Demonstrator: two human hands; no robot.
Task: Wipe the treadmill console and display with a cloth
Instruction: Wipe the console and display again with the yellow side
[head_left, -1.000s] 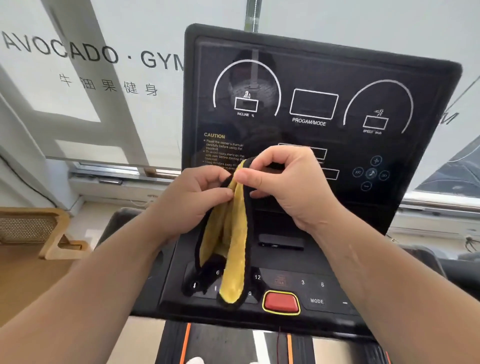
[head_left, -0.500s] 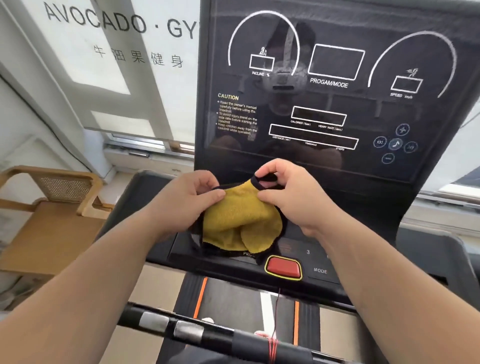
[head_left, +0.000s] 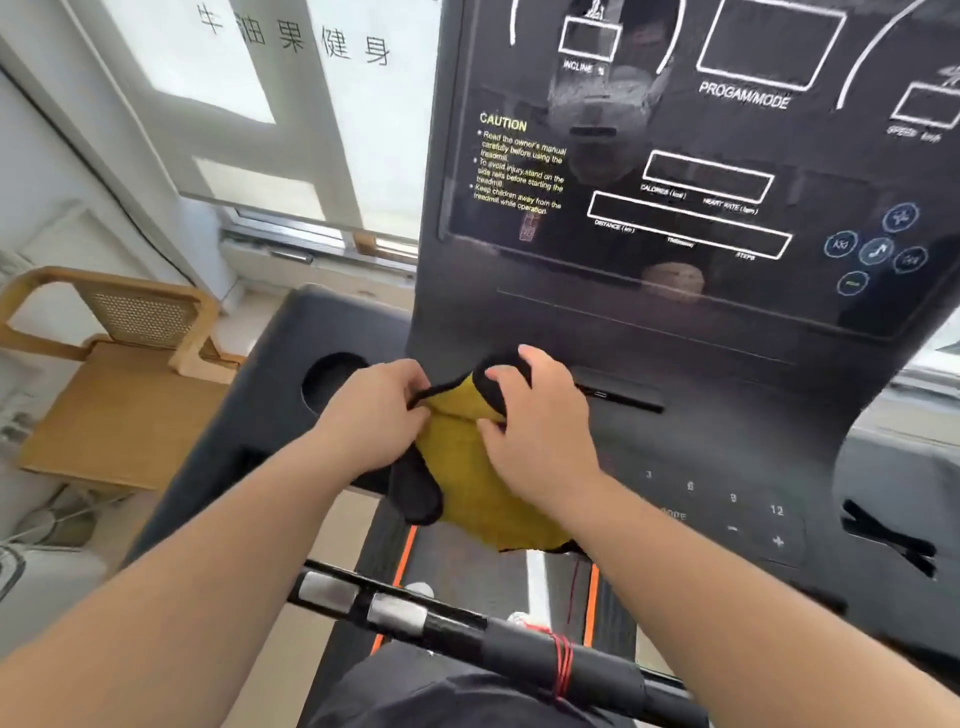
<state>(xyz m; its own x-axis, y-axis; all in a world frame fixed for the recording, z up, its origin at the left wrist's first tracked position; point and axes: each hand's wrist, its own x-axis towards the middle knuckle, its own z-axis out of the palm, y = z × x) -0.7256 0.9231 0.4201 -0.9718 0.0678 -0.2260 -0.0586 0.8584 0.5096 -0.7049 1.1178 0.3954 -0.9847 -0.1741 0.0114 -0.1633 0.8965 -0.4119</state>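
A yellow cloth (head_left: 478, 488) with black edging lies spread over the lower button panel of the treadmill console (head_left: 727, 457). My left hand (head_left: 374, 415) pinches the cloth's black edge at its upper left. My right hand (head_left: 535, 421) grips the cloth's upper right corner, with the palm pressing down on it. The dark glossy display (head_left: 701, 171) rises behind the hands, showing white outlines and yellow caution text. The cloth covers the red stop button and the left-hand buttons.
A round cup holder (head_left: 332, 379) sits in the console's left wing. A black handlebar (head_left: 467, 634) with silver sensors and red cord crosses below my arms. The belt (head_left: 550, 577) with orange stripes shows underneath. A wooden chair (head_left: 114, 374) stands at left beside the window.
The cloth went from hanging bunched between my hands to lying spread flat on the button panel. Both hands lowered toward the console, and my view tilted down and closer.
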